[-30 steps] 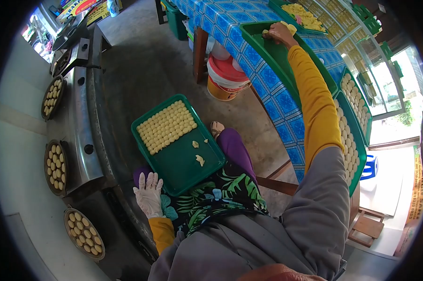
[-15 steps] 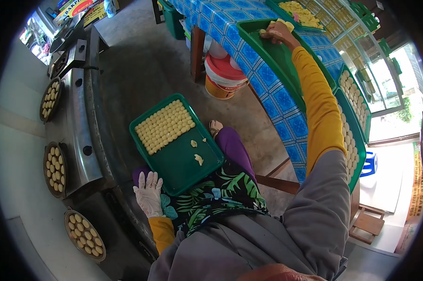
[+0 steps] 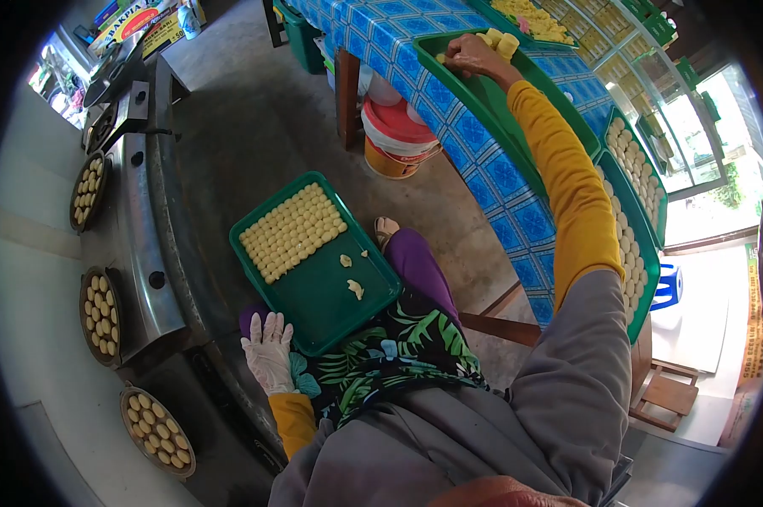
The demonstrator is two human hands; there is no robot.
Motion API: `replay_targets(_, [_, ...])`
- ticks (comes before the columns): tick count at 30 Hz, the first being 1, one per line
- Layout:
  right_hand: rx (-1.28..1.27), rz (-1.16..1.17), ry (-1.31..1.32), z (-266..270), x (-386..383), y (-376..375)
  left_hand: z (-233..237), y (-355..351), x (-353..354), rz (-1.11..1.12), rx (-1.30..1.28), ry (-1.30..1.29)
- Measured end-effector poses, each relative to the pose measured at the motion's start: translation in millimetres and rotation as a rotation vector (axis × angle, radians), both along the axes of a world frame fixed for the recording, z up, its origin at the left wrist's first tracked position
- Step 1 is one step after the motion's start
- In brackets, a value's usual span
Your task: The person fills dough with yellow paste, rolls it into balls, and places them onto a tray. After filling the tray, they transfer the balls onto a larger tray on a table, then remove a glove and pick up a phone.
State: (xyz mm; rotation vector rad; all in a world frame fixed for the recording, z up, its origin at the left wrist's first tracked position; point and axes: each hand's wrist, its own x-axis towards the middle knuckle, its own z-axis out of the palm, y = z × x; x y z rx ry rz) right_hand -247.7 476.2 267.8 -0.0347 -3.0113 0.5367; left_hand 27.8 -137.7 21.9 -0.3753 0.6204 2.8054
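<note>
My left hand, in a clear glove, lies with its fingers spread at the lower left edge of a green tray on my lap. Rows of small pale dough balls fill the tray's upper part, and a few loose dough scraps lie below them. My right hand, bare, reaches into the far end of a long green tray on the table. Its fingers are bent together beside pale dough pieces; what they hold is too small to make out.
Round pans of dough pieces stand along the stove at left. The table has a blue checked cloth and more filled trays. A red-lidded bucket stands beneath its edge.
My right hand has shifted slightly left within the long tray, and more of the dough pieces beside it show. My left hand stays at the lap tray. The whole view has moved slightly.
</note>
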Motion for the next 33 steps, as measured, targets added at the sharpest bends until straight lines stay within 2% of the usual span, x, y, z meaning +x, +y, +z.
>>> replay_targets(4, [-0.099,-0.174,0.018,24.0,17.0,18.7,1.3,-0.1,0.4,0.005,0.006,-0.008])
replay_targets(6, [-0.117,-0.337,-0.065,33.7,28.6,23.6,-0.6,-0.7,0.4,0.006,0.013,-0.011])
replay_targets(7, [-0.117,-0.339,-0.063,30.9,31.2,30.5,0.0,-0.6,0.0,0.011,0.018,-0.02])
replay_targets(9, [-0.177,-0.502,-0.088,19.7,33.6,40.0,0.8,0.0,-0.7,0.01,0.019,-0.024])
replay_targets(13, [-0.193,-0.523,0.046,8.6,30.6,36.8,-1.7,-1.1,-0.6,-0.004,0.033,-0.01])
replay_targets(15, [-0.128,-0.393,-0.043,8.8,22.5,29.8,-0.9,-1.3,-0.6,0.0,0.028,-0.015])
replay_targets(19, [-0.083,-0.286,-0.089,5.0,10.3,6.2,0.8,1.3,-0.4,0.014,0.021,-0.034])
replay_targets(21, [0.0,-0.019,-0.064,3.2,6.1,-3.2,-3.5,-1.0,-0.2,-0.002,0.034,-0.01])
replay_targets(22, [-0.001,-0.02,-0.063,-3.1,1.2,-4.5,-4.9,-1.9,-0.3,-0.015,0.048,0.016])
replay_targets(24, [0.257,0.239,0.388,-24.9,-12.9,0.7,-1.1,-0.8,-0.2,0.001,0.05,-0.019])
replay_targets(28, [0.325,0.233,0.538,-25.4,-6.6,7.3,-1.5,0.0,-1.2,0.022,0.041,-0.066])
replay_targets(30, [-0.084,-0.033,0.095,8.3,17.6,-3.1,-8.2,-2.7,-2.2,0.008,0.047,-0.028])
replay_targets(31, [-0.087,-0.03,0.093,20.4,23.7,-0.4,-10.3,-4.9,-0.3,-0.002,0.053,0.003])
replay_targets(33, [-0.029,-0.382,0.097,37.3,40.3,16.0,-5.9,-4.1,0.9,0.009,0.049,-0.005])
